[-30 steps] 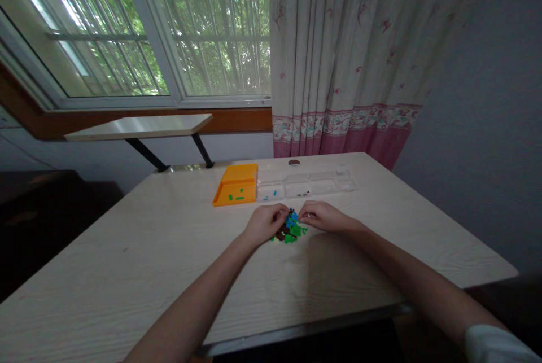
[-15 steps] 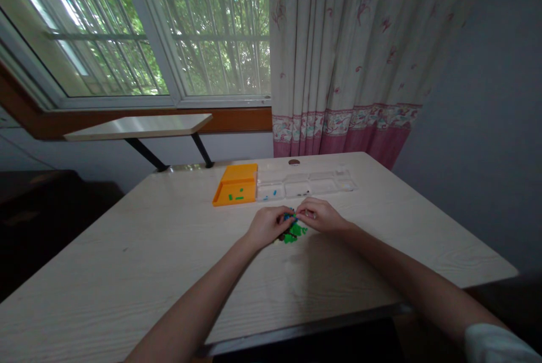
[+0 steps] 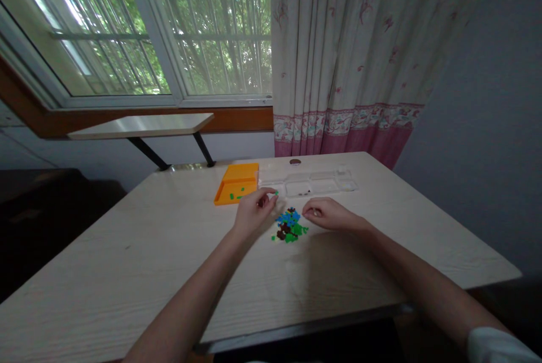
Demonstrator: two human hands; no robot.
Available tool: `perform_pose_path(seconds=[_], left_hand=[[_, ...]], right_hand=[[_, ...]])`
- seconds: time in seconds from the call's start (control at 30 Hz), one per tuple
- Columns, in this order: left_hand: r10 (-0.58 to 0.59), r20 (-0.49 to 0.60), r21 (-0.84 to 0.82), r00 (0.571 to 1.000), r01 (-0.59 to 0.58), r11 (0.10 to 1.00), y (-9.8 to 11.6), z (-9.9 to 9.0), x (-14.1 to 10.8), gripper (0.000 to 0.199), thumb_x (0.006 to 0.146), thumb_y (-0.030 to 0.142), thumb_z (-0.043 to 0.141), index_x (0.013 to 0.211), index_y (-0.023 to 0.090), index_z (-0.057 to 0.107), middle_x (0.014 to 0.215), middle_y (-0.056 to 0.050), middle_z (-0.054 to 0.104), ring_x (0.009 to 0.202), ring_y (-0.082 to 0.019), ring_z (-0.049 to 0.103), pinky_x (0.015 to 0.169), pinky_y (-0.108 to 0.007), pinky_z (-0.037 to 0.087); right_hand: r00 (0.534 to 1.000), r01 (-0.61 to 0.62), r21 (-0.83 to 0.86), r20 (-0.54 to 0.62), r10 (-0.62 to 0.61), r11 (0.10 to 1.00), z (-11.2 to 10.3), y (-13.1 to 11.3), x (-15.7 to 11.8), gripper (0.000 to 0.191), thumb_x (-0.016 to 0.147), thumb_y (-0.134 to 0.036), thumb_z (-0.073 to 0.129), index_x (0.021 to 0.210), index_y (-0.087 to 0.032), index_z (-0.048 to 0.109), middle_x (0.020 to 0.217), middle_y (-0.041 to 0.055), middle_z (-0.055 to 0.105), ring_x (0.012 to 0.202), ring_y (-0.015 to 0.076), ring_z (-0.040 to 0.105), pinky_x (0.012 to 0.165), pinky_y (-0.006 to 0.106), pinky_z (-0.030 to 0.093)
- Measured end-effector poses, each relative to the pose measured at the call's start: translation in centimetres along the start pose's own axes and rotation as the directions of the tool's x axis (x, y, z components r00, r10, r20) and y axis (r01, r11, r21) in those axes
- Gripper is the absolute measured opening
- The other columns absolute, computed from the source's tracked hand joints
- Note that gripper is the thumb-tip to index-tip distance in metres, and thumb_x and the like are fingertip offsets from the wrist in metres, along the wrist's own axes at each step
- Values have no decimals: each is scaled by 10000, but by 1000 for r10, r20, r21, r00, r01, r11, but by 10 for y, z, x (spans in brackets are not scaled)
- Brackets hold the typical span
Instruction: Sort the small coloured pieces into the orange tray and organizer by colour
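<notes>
A pile of small blue, green and brown pieces [image 3: 290, 224] lies on the table between my hands. My left hand [image 3: 256, 209] is up and left of the pile, thumb and forefinger pinching a small green piece [image 3: 276, 193] in front of the clear tray. My right hand [image 3: 328, 213] is just right of the pile, its fingers curled together; whatever they hold, if anything, is too small to name. Several green pieces lie in the orange tray [image 3: 221, 196], beyond my left hand. A few tiny dark pieces are in the clear compartment tray [image 3: 324, 183].
The pale wooden table [image 3: 139, 272] extends to both sides. A raised shelf [image 3: 144, 125] on black legs stands at the back left. A round brown spot [image 3: 295, 162] is near the back edge, below the curtain [image 3: 330, 58].
My hands have parted over the pile, which shows more fully now. The left one has moved up and left towards the trays with a green piece; the right has shifted slightly right.
</notes>
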State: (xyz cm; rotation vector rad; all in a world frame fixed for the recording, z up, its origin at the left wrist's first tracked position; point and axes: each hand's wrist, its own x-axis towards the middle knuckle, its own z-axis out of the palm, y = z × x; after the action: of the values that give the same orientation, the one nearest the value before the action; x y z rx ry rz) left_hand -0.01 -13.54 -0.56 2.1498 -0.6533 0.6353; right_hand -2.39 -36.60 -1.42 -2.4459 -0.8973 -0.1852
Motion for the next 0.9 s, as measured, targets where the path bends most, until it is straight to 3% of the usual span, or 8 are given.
perform_pose_path(seconds=[0.13, 0.3, 0.53, 0.9], left_hand=[[34, -239, 22, 970, -30, 999, 8, -15, 6, 182, 740, 312, 545, 823, 162, 607, 495, 57, 477, 427, -43, 418, 457, -138, 347], [97, -341, 92, 935, -70, 993, 17, -18, 3, 187, 737, 309, 552, 836, 161, 609, 523, 45, 516, 437, -38, 434, 477, -138, 366], [189, -368, 166, 911, -136, 977, 17, -18, 2, 158, 737, 276, 556, 826, 157, 610, 540, 41, 531, 439, -34, 434, 477, -135, 363], [205, -349, 159, 914, -158, 974, 16, -17, 1, 156, 747, 278, 548, 827, 157, 605, 552, 36, 537, 453, -40, 432, 487, -142, 363]], right_hand=[[980, -21, 66, 199, 7, 998, 0, 4, -3, 162, 733, -214, 522, 839, -158, 630, 703, 9, 607, 587, 98, 517, 544, 182, 363], [973, -39, 80, 232, 19, 996, 2, 5, -3, 152, 689, -237, 574, 804, -165, 641, 721, 11, 613, 622, 111, 536, 562, 185, 376], [971, -19, 84, 237, -1, 996, 3, 7, -3, 141, 691, -180, 537, 786, -164, 640, 719, 4, 618, 613, 100, 537, 561, 177, 371], [968, -42, 83, 252, 19, 996, 4, 8, -2, 155, 691, -171, 534, 799, -157, 645, 709, 7, 620, 600, 99, 536, 556, 178, 367]])
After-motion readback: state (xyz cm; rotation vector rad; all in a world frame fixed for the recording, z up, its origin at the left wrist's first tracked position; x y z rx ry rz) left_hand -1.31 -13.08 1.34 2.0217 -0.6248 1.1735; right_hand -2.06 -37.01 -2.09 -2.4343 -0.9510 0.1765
